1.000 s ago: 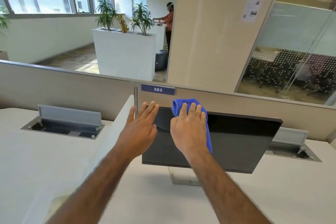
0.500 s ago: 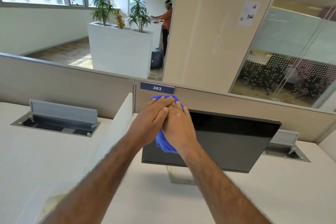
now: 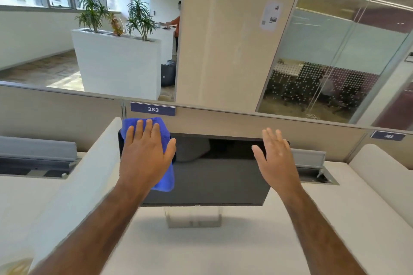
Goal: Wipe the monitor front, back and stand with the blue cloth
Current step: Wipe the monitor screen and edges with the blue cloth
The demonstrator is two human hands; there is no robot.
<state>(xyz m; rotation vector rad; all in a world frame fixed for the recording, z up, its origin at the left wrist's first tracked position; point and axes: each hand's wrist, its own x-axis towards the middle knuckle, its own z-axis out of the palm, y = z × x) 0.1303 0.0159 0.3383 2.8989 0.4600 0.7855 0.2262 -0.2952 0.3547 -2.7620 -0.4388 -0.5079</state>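
**A:** Where is the monitor (image 3: 214,176)?

**B:** On its stand (image 3: 193,216) in the middle of the counter (image 3: 223,248), with the dark screen facing near and tilted back. The blue cloth (image 3: 167,181) lies on the top left corner of the screen. The left hand (image 3: 145,158) presses it flat with straight fingers.

**A:** And the right hand (image 3: 277,163)?

**B:** It is open with fingers spread at the top right edge. I cannot tell whether it touches.

**A:** How should the front be wiped?

**B:** I'd brace the right edge so the screen doesn't tip. Then I'd draw the cloth across in overlapping rows with light, even pressure. The partition (image 3: 268,127) stands just behind, so reaching the back looks tight.
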